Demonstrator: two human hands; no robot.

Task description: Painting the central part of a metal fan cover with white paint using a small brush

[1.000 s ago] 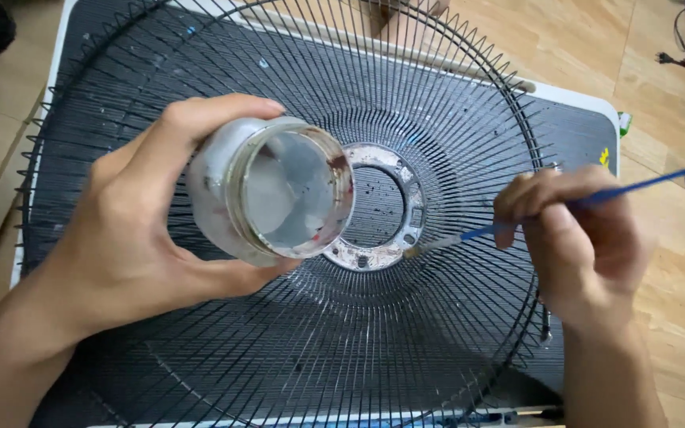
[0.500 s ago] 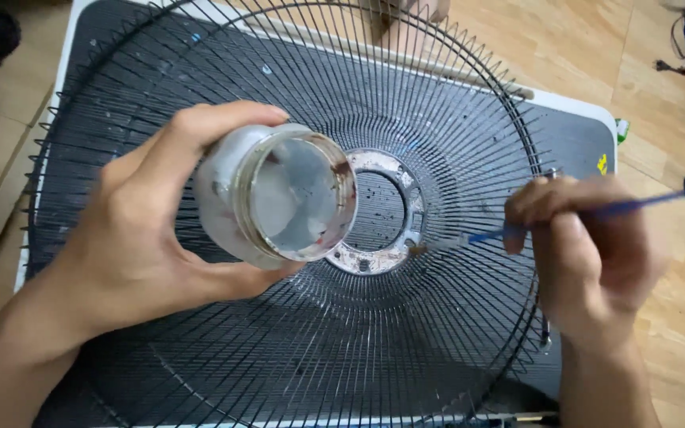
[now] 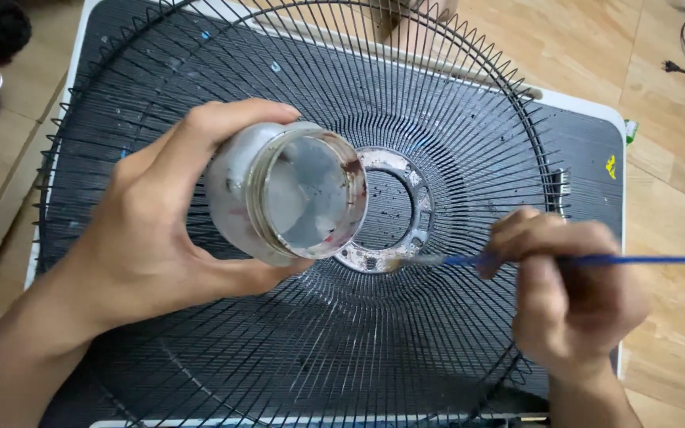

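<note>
- Paintbrush (image 3: 564, 259) sits pinched in your right hand (image 3: 572, 293), fingers closed tight on the blue handle, bristles touching the lower rim of the metal hub ring (image 3: 394, 208) just beyond your fingertips
- Work short strokes along the ring and keep the bristles off the thin black wires of the fan guard (image 3: 406, 103)
- Your left hand (image 3: 152, 230) wraps the open paint jar (image 3: 287, 198) fully; hold its mouth tilted no further, close beside the brush tip
</note>
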